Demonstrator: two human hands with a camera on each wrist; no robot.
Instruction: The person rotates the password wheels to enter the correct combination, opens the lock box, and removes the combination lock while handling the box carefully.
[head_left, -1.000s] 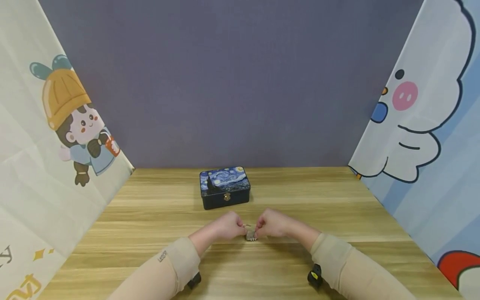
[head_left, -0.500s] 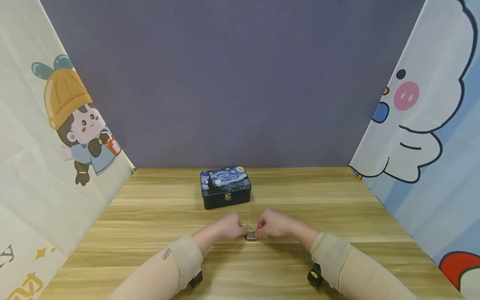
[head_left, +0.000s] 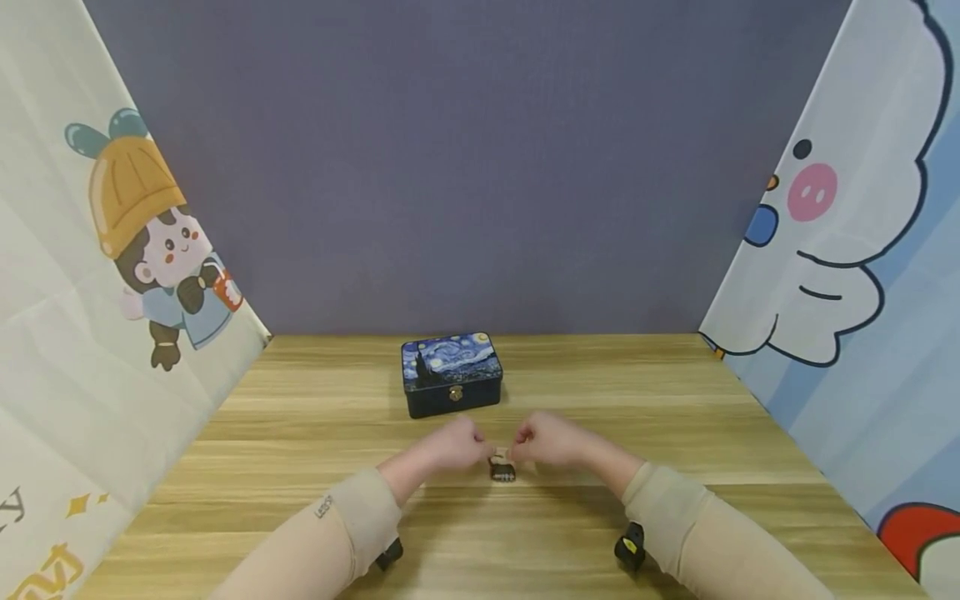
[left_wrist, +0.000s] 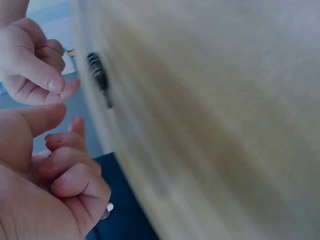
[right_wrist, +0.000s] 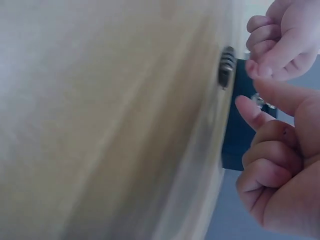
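Note:
A small metal combination padlock (head_left: 502,473) with number dials lies on the wooden table between the two hands. Its shackle points toward the box; whether it is latched is too small to tell. My left hand (head_left: 459,443) is just left of the padlock, thumb and index finger apart and the other fingers loosely curled. On the other side, my right hand (head_left: 549,439) has a similar pose. In both wrist views the padlock (left_wrist: 98,74) (right_wrist: 226,67) is apart from the fingertips, and neither hand holds anything.
Behind the hands stands a dark blue tin box (head_left: 452,375) with a starry night painting on its lid and a brass latch (head_left: 455,393) at the front. A grey wall (head_left: 480,167) rises at the table's back, with cartoon-printed sheets on both sides.
Both hands were pinching at the padlock from its two sides. Now their fingers have come off it and lifted slightly, and the padlock is left lying on the table.

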